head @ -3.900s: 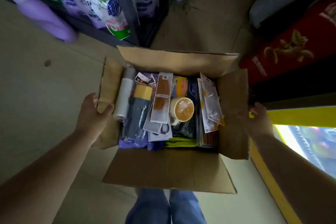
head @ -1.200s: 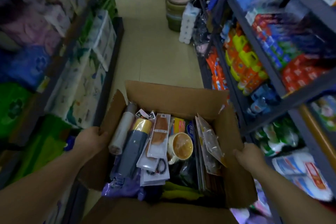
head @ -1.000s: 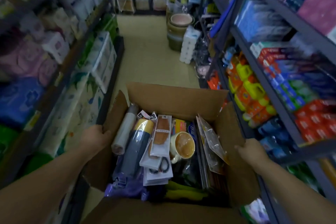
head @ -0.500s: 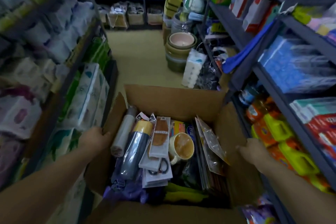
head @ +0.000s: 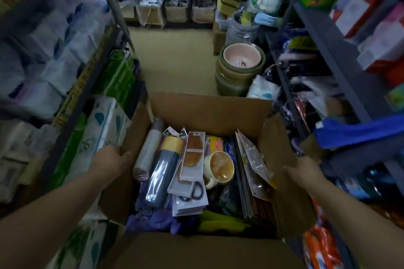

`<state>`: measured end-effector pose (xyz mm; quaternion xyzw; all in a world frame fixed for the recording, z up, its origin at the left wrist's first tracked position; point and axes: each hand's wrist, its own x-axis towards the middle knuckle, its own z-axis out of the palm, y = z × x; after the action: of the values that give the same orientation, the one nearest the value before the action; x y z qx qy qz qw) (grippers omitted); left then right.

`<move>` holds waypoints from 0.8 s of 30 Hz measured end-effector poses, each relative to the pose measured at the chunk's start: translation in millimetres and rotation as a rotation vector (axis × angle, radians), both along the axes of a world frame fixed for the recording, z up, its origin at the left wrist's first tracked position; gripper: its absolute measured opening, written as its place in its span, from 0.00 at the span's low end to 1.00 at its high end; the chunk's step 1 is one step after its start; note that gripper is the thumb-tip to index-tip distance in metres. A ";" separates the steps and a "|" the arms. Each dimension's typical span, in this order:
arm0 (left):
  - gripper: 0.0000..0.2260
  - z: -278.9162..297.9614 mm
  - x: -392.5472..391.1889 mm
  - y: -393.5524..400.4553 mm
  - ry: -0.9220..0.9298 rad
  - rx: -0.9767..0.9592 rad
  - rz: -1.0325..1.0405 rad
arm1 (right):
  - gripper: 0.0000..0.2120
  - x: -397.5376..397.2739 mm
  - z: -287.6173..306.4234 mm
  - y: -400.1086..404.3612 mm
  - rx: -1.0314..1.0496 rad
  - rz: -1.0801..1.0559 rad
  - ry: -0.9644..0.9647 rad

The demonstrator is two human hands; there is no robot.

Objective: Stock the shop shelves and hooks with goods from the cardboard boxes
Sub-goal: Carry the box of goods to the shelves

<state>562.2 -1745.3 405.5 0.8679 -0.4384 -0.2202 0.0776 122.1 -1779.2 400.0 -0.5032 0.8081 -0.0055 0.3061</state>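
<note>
An open cardboard box (head: 209, 111) hangs in front of me, carried between both hands. My left hand (head: 111, 159) grips its left flap, fingers curled over the edge. My right hand (head: 302, 172) grips the right flap. Inside lie a grey roll (head: 148, 153), a wrapped grey bottle with a yellow cap (head: 162, 168), flat carded packs (head: 192, 159), a yellow-lined mug (head: 219, 168), clear hanging packets (head: 253, 166) and purple and yellow goods at the near end.
I stand in a narrow aisle. Dark shelves on the left (head: 87, 67) hold tissue packs. Shelves on the right (head: 341, 54) hold boxes and packets. Stacked plastic basins (head: 240, 67) stand on the floor ahead at right. The beige floor (head: 175, 57) runs to a back shelf.
The view has risen from the floor to the aisle and moved forward along it. Both hands keep the same hold on the box flaps. The goods inside have not shifted.
</note>
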 end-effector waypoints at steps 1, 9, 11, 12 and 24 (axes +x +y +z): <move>0.14 -2.5 8.2 -23.8 0.010 -0.001 0.010 | 0.16 6.5 0.5 -26.7 0.008 -0.002 0.011; 0.13 -20.7 73.5 -237.9 0.043 0.022 -0.058 | 0.13 66.1 -13.1 -225.3 0.055 -0.037 -0.009; 0.14 -26.1 88.9 -289.9 0.062 0.015 -0.057 | 0.11 79.3 -18.6 -270.3 0.055 -0.049 -0.015; 0.14 -25.2 94.6 -313.5 0.054 0.024 -0.059 | 0.10 85.9 -19.2 -290.9 0.048 -0.050 -0.018; 0.15 12.0 138.4 -593.5 -0.059 0.034 -0.117 | 0.12 126.2 2.9 -554.0 -0.014 -0.070 -0.087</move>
<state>700.6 -2338.7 417.5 0.8480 -0.4868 -0.2062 0.0372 248.4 -2333.1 402.9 -0.4761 0.8111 -0.0436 0.3369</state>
